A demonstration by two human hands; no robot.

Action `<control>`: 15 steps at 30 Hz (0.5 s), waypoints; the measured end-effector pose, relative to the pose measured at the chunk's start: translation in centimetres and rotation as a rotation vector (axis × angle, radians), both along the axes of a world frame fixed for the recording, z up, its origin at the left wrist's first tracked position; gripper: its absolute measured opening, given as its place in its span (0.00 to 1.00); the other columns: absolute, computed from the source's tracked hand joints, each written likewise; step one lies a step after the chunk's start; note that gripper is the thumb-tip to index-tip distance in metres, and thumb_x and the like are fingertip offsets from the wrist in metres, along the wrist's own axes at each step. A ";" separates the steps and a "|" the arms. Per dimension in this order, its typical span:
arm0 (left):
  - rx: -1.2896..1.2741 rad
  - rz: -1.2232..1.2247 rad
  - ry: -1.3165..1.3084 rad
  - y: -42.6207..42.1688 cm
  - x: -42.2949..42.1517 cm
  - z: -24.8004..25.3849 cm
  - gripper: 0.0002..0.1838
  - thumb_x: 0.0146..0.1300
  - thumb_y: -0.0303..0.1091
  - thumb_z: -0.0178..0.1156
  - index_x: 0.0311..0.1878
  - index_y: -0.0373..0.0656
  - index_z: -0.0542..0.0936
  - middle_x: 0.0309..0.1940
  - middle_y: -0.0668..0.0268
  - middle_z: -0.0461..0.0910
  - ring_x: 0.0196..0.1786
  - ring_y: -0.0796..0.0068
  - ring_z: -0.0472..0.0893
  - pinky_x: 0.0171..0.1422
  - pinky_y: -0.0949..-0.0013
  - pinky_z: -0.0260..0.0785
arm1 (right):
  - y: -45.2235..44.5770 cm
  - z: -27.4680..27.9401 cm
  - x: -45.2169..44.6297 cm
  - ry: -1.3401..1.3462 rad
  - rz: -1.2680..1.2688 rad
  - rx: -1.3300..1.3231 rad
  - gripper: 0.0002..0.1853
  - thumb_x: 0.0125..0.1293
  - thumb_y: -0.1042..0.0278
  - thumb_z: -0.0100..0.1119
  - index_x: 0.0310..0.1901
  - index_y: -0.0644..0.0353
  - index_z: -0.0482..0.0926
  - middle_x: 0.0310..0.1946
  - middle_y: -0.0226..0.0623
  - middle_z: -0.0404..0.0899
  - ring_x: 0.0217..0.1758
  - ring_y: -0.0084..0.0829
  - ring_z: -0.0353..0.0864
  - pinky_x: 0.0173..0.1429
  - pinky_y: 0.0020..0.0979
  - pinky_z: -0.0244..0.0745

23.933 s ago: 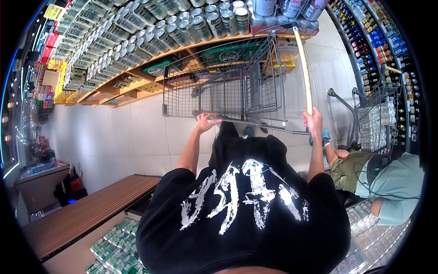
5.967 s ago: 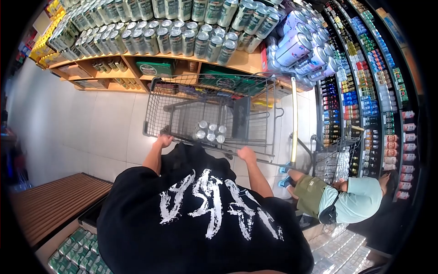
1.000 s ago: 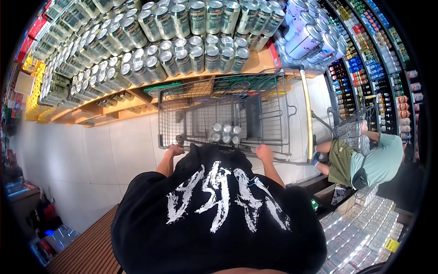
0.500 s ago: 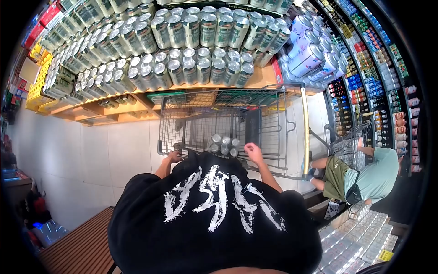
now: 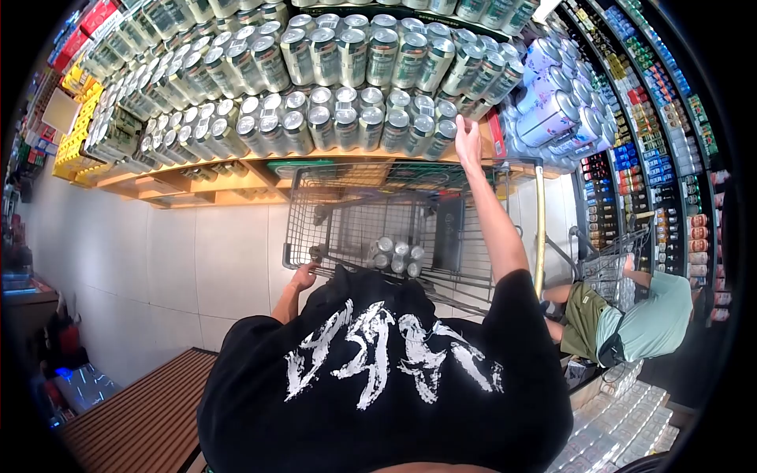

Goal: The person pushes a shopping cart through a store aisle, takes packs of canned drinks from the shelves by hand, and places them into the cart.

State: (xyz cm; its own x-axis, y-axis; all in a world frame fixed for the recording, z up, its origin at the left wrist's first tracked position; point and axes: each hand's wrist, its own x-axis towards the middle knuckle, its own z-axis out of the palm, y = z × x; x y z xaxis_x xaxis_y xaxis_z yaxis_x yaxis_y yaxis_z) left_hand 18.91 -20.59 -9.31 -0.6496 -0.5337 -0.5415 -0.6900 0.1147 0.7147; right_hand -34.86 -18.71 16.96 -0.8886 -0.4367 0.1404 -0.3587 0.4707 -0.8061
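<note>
My right hand [image 5: 468,142] is stretched forward over the shopping cart [image 5: 359,201], fingers extended, at the right end of the lower row of beer cans [image 5: 397,130]. Its fingertips are beside the end can; whether they touch it I cannot tell. At the cart's near left edge, my left hand [image 5: 303,276] is closed on the rim, its fingers partly hidden. Inside the cart, near my body, sits a small pack of silver-topped cans [image 5: 400,254], seen from above.
Packs of cans stand stacked on a wooden display [image 5: 264,169] beyond the cart. Purple-and-white can packs [image 5: 548,118] are piled to its right. At the right, a person [image 5: 643,315] in a light green top is beside another cart [image 5: 619,248]. A slatted wooden surface [image 5: 134,410] lies lower left.
My right hand has moved from above the cans in the cart forward to the display's lower row. My left hand stays at the cart's edge. The view has shifted slightly.
</note>
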 end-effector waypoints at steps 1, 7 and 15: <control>-0.006 0.042 0.018 0.2 0.3 0.0 0.23 0.51 0.22 0.50 0.52 0.43 0.78 0.48 0.53 0.80 0.56 0.57 0.76 0.62 0.63 0.68 | -1.3 0.9 0.0 0.028 -0.041 0.065 0.29 0.66 0.41 0.49 0.52 0.61 0.75 0.47 0.53 0.79 0.54 0.49 0.77 0.58 0.42 0.69; -0.039 0.139 0.148 1.2 2.1 -0.6 0.25 0.51 0.20 0.48 0.54 0.44 0.77 0.54 0.55 0.75 0.58 0.58 0.74 0.61 0.64 0.68 | -5.4 -2.0 -2.7 0.087 0.005 0.347 0.36 0.65 0.35 0.41 0.61 0.60 0.67 0.51 0.60 0.76 0.57 0.57 0.73 0.61 0.52 0.64; 0.007 0.346 0.119 0.3 0.7 2.8 0.14 0.64 0.38 0.58 0.50 0.43 0.79 0.43 0.61 0.77 0.35 0.72 0.77 0.40 0.70 0.72 | -6.2 0.0 -0.9 -0.043 -0.080 0.295 0.38 0.64 0.34 0.42 0.61 0.63 0.67 0.52 0.59 0.76 0.57 0.56 0.73 0.61 0.48 0.65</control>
